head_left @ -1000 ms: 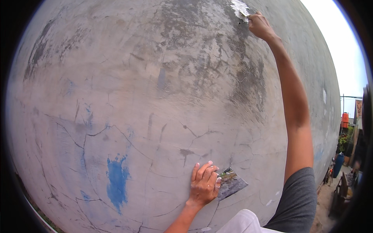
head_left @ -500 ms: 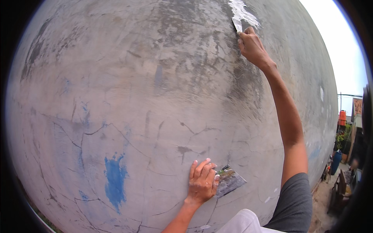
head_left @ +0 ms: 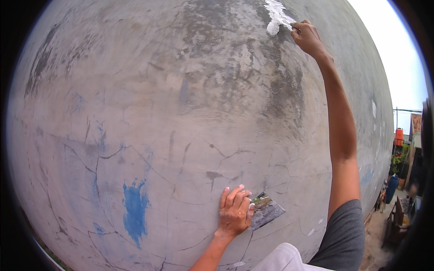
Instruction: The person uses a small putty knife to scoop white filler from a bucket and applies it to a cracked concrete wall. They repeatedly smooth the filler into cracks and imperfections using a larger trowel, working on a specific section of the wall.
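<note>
The left hand (head_left: 235, 217), fingers spread, thumb apparently clamping a dark, mottled rectangular sheet (head_left: 269, 211), and the right hand (head_left: 309, 39), seemingly curled round a hidden tool by smeared white paste (head_left: 275, 18), meet the cracked grey plaster wall (head_left: 135, 104). Overreaching could leave ridges.
</note>
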`<act>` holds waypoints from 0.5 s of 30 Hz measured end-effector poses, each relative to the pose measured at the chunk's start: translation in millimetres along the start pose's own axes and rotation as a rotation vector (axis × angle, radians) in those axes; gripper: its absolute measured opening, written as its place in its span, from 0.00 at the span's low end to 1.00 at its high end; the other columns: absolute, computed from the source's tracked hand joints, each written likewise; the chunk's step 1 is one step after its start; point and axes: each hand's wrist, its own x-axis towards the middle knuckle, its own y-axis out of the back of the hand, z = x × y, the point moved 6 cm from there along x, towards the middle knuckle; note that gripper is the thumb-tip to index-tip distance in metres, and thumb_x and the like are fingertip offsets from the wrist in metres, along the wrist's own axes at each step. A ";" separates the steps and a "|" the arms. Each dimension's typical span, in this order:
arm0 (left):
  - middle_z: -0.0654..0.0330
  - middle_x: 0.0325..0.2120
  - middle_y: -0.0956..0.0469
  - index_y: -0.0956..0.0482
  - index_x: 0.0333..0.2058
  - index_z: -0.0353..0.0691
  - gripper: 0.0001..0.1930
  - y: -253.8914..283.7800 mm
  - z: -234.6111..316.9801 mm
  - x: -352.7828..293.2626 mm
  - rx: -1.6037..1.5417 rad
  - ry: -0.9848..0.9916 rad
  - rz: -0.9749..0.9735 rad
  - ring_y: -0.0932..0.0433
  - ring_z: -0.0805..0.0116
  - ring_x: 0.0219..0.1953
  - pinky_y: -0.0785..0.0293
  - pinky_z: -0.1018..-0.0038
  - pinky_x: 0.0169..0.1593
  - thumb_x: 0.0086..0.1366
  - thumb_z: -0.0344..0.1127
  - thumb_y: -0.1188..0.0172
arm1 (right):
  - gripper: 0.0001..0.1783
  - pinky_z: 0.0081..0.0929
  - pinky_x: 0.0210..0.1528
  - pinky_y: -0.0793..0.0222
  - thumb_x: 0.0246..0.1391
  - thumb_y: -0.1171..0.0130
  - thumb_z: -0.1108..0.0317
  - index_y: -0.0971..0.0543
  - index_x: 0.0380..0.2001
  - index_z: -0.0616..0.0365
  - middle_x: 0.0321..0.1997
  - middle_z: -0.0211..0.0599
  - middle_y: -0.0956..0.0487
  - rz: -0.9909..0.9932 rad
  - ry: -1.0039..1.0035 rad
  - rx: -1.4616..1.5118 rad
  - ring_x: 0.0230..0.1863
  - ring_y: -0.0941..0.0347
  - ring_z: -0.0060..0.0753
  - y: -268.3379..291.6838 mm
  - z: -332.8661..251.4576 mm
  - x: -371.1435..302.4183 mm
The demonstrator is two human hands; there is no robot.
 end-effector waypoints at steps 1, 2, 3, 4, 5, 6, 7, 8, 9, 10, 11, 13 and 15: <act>0.62 0.40 0.27 0.27 0.26 0.39 0.10 0.3 -0.4 -0.7 -0.004 0.006 -0.005 0.35 0.61 0.55 0.50 0.54 0.62 0.60 0.38 0.53 | 0.18 0.32 0.48 0.35 0.51 0.51 0.69 0.23 0.45 0.62 0.40 0.49 0.27 0.012 0.031 -0.048 0.43 0.29 0.44 -4.7 -4.0 2.2; 0.62 0.40 0.27 0.27 0.26 0.39 0.10 0.6 -0.6 -1.0 -0.001 0.006 -0.001 0.35 0.61 0.55 0.50 0.54 0.62 0.60 0.38 0.53 | 0.18 0.33 0.48 0.36 0.51 0.51 0.69 0.23 0.44 0.63 0.40 0.50 0.27 0.017 0.033 -0.040 0.43 0.29 0.45 -9.2 -5.4 1.6; 0.62 0.40 0.27 0.27 0.26 0.39 0.10 0.5 -0.4 -1.0 0.001 0.004 0.003 0.35 0.61 0.55 0.50 0.54 0.62 0.60 0.37 0.53 | 0.18 0.34 0.49 0.36 0.51 0.51 0.69 0.23 0.44 0.63 0.40 0.50 0.27 0.023 0.034 -0.035 0.43 0.29 0.46 -13.4 -6.7 1.1; 0.62 0.40 0.27 0.27 0.26 0.39 0.10 0.5 -1.3 -1.5 0.005 0.004 0.006 0.35 0.61 0.55 0.50 0.54 0.62 0.59 0.37 0.52 | 0.18 0.35 0.49 0.36 0.50 0.52 0.69 0.23 0.43 0.64 0.40 0.51 0.27 0.027 0.036 -0.026 0.44 0.30 0.47 -17.8 -12.5 0.2; 0.62 0.40 0.27 0.27 0.26 0.39 0.09 0.8 -2.5 -2.3 0.008 0.006 0.007 0.35 0.61 0.55 0.50 0.54 0.62 0.59 0.37 0.52 | 0.17 0.36 0.50 0.36 0.50 0.51 0.69 0.23 0.42 0.65 0.42 0.53 0.29 -0.024 0.014 -0.004 0.45 0.30 0.49 -24.2 -22.8 -3.2; 0.62 0.40 0.27 0.27 0.26 0.39 0.09 0.8 -3.6 -3.0 0.010 0.007 0.006 0.35 0.61 0.55 0.50 0.54 0.62 0.59 0.37 0.52 | 0.16 0.37 0.52 0.36 0.50 0.51 0.70 0.23 0.41 0.66 0.44 0.54 0.30 -0.076 -0.008 0.017 0.46 0.30 0.51 -30.2 -33.4 -11.0; 0.62 0.40 0.27 0.27 0.26 0.39 0.09 0.0 -3.3 -3.0 0.005 0.001 0.006 0.35 0.61 0.55 0.50 0.54 0.62 0.59 0.37 0.52 | 0.16 0.38 0.53 0.35 0.49 0.51 0.70 0.23 0.40 0.67 0.47 0.56 0.31 -0.124 -0.033 0.028 0.47 0.31 0.54 -31.1 -40.0 -20.0; 0.62 0.40 0.27 0.27 0.26 0.39 0.09 -0.2 -3.1 -3.2 0.003 0.000 0.008 0.35 0.61 0.55 0.50 0.54 0.62 0.58 0.37 0.52 | 0.16 0.38 0.52 0.35 0.49 0.51 0.71 0.23 0.40 0.67 0.47 0.56 0.31 -0.122 -0.014 0.040 0.47 0.30 0.54 -32.4 -44.5 -28.5; 0.62 0.40 0.27 0.27 0.26 0.39 0.09 -0.6 -3.0 -3.4 0.002 -0.002 0.011 0.35 0.61 0.55 0.50 0.54 0.62 0.58 0.37 0.51 | 0.16 0.37 0.52 0.35 0.49 0.50 0.71 0.23 0.40 0.67 0.47 0.56 0.31 -0.121 0.005 0.051 0.47 0.30 0.54 -36.4 -47.4 -37.9; 0.62 0.40 0.27 0.27 0.26 0.39 0.09 -0.4 -3.3 -3.5 0.003 -0.002 0.014 0.35 0.61 0.55 0.50 0.54 0.63 0.58 0.37 0.51 | 0.16 0.37 0.52 0.34 0.49 0.50 0.72 0.23 0.41 0.68 0.47 0.56 0.31 -0.118 0.025 0.064 0.47 0.30 0.55 -37.9 -52.2 -46.9; 0.62 0.40 0.27 0.27 0.26 0.39 0.09 0.8 -4.4 -3.9 0.010 -0.001 0.010 0.35 0.61 0.55 0.50 0.55 0.63 0.58 0.37 0.51 | 0.17 0.37 0.52 0.35 0.49 0.51 0.72 0.23 0.42 0.67 0.46 0.55 0.30 -0.161 0.010 0.075 0.48 0.30 0.52 -30.5 -62.2 -53.3; 0.62 0.40 0.27 0.27 0.26 0.39 0.09 2.6 -4.8 -4.1 0.017 -0.006 0.002 0.35 0.61 0.55 0.50 0.55 0.63 0.58 0.37 0.51 | 0.18 0.36 0.52 0.35 0.48 0.52 0.71 0.22 0.42 0.66 0.45 0.53 0.29 -0.144 0.020 0.091 0.47 0.30 0.50 -11.8 -65.9 -54.2; 0.62 0.41 0.27 0.27 0.27 0.39 0.08 2.8 -6.1 -5.8 0.027 0.002 0.006 0.35 0.61 0.55 0.50 0.55 0.63 0.57 0.37 0.51 | 0.17 0.36 0.52 0.35 0.48 0.53 0.70 0.21 0.40 0.63 0.42 0.51 0.28 -0.076 0.033 0.095 0.46 0.30 0.46 4.3 -62.0 -45.6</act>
